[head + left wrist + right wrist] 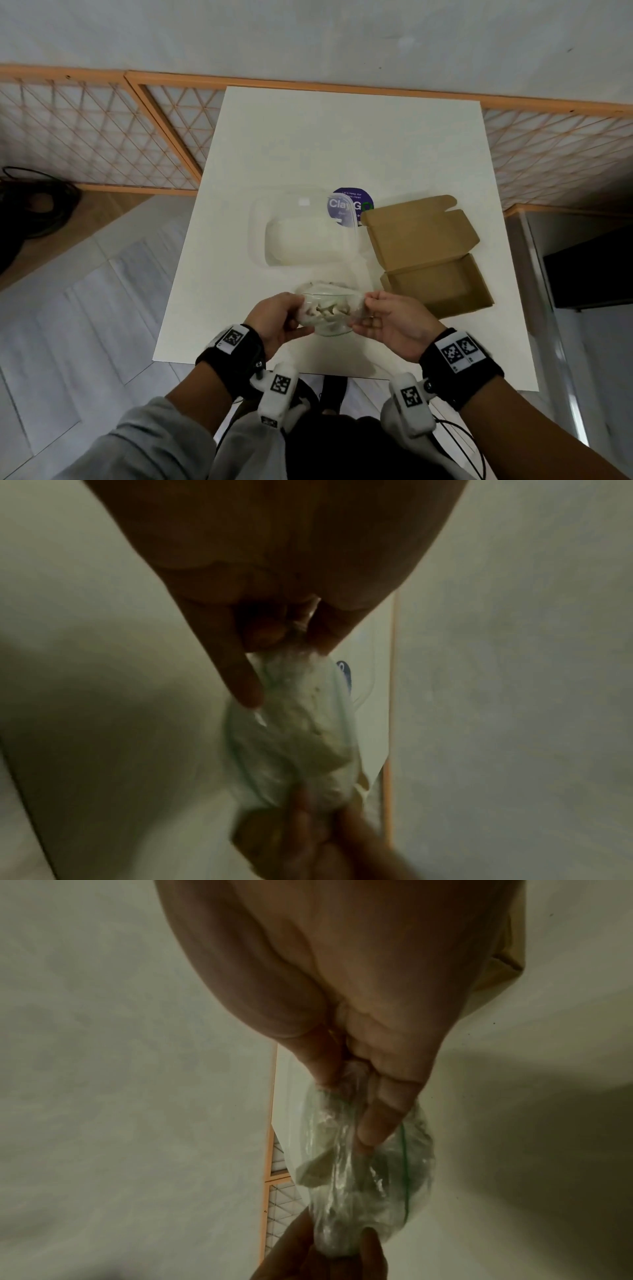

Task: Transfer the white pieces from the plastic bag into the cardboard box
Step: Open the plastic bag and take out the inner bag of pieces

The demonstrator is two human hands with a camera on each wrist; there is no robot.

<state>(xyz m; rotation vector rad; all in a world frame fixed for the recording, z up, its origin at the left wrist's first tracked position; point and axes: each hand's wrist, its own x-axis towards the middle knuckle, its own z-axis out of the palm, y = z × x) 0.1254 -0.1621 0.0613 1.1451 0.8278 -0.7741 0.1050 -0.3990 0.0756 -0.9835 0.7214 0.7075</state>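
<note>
The plastic bag [327, 313] of white pieces [325, 310] is held above the surface's [342, 144] near edge. The left hand [274, 318] pinches the bag's left end, the right hand [394, 320] its right end, each grip closed on the plastic. Beyond the bag to its right sits the cardboard box [435, 274], lid open. Straight beyond the bag lies a clear plastic container [308, 233].

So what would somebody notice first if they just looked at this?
Probably the two hands, left hand and right hand, pinching the ends of a clear plastic bag full of white pieces above the near edge of the white table. Next, the open cardboard box just right of them, and a clear tub behind the bag.
</note>
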